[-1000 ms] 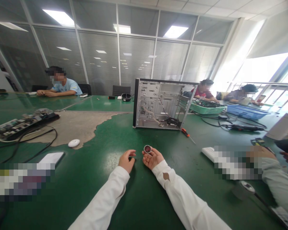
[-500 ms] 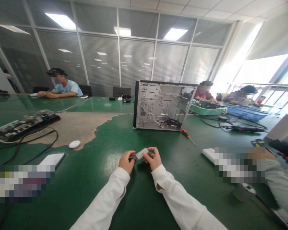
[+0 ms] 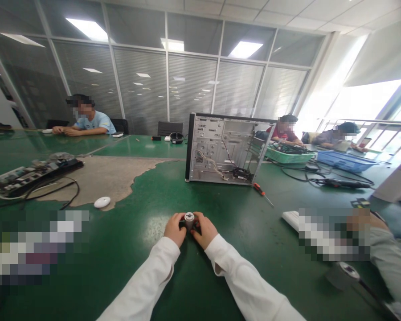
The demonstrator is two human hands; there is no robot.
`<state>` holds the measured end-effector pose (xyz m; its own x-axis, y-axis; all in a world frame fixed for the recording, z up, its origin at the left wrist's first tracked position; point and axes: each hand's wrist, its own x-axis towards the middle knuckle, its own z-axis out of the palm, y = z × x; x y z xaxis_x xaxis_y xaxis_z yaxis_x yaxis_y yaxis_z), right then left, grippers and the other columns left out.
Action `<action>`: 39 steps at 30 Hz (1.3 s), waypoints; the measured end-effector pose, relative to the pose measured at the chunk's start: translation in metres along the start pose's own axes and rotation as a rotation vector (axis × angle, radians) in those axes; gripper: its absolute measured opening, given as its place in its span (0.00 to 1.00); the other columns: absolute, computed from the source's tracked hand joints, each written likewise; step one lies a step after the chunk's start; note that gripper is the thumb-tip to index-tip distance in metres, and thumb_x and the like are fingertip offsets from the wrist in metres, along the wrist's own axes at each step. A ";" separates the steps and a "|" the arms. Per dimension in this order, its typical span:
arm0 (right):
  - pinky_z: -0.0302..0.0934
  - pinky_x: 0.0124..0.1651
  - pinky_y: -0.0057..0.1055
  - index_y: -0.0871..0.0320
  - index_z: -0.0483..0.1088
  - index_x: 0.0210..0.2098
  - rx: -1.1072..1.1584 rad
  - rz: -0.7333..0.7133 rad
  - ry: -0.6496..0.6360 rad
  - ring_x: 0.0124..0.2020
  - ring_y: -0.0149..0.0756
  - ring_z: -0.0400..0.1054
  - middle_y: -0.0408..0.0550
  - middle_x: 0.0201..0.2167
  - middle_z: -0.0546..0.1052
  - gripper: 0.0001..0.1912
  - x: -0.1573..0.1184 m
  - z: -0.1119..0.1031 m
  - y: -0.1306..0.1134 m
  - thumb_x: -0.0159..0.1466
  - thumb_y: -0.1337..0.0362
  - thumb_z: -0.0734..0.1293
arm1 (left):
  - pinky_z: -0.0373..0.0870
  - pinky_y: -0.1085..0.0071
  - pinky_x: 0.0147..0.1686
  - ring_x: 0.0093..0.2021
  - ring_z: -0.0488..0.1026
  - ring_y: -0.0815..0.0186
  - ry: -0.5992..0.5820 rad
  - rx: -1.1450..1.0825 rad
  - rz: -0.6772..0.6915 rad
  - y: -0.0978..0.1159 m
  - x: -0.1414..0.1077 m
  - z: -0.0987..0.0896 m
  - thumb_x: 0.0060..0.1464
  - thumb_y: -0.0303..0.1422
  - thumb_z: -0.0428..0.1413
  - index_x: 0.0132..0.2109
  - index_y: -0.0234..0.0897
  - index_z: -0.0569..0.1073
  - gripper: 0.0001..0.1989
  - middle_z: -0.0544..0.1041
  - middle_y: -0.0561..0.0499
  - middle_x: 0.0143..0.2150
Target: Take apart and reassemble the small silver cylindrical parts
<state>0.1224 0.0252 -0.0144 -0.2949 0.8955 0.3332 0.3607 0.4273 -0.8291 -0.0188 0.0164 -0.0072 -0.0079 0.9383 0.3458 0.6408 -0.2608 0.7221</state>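
Between my two hands stands a small silver metal cylinder (image 3: 189, 220), upright, with a pale rim and dark spots on its top face. My left hand (image 3: 174, 228) is closed against its left side. From the right, my right hand (image 3: 204, 229) is curled round the cylinder with thumb and fingers. The lower part of the cylinder is partly hidden by the fingers. Whether its base touches the green table (image 3: 147, 276) is hard to tell.
Ahead stands an open computer case (image 3: 227, 147) with an orange-handled screwdriver (image 3: 259, 189) beside it. A white round lid-like piece (image 3: 102, 202) lies left. At right are a similar cylinder (image 3: 342, 275), a co-worker's sleeve (image 3: 387, 254), and green (image 3: 290, 155) and blue (image 3: 347, 161) baskets.
The cylinder has turned from lying tilted in my right hand to upright, and shifted slightly left and toward me. My left hand, apart from it before, has closed on it too.
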 end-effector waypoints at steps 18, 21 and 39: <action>0.54 0.40 0.32 0.60 0.60 0.41 -0.398 -0.144 -0.083 0.34 0.34 0.58 0.48 0.35 0.67 0.22 0.000 -0.005 -0.004 0.46 0.71 0.62 | 0.61 0.69 0.42 0.39 0.64 0.67 -0.006 0.031 0.005 0.006 -0.001 -0.001 0.34 0.16 0.46 0.38 0.32 0.66 0.19 0.68 0.49 0.36; 0.55 0.40 0.32 0.60 0.60 0.42 -0.394 -0.150 -0.086 0.34 0.34 0.58 0.48 0.35 0.67 0.22 0.000 -0.006 -0.004 0.45 0.71 0.62 | 0.61 0.69 0.42 0.38 0.64 0.67 -0.003 0.028 0.001 0.006 -0.001 -0.001 0.34 0.16 0.46 0.38 0.32 0.66 0.19 0.68 0.49 0.36; 0.58 0.28 0.24 0.56 0.67 0.31 -0.069 -0.171 0.201 0.35 0.30 0.61 0.46 0.33 0.67 0.08 0.014 0.000 -0.031 0.53 0.66 0.59 | 0.61 0.70 0.41 0.38 0.64 0.67 0.002 0.028 0.027 0.002 0.000 0.001 0.37 0.17 0.47 0.37 0.34 0.67 0.17 0.68 0.50 0.35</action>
<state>0.1076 0.0245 0.0158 -0.1775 0.8137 0.5536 0.3825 0.5753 -0.7230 -0.0167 0.0161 -0.0061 0.0078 0.9306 0.3660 0.6623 -0.2791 0.6953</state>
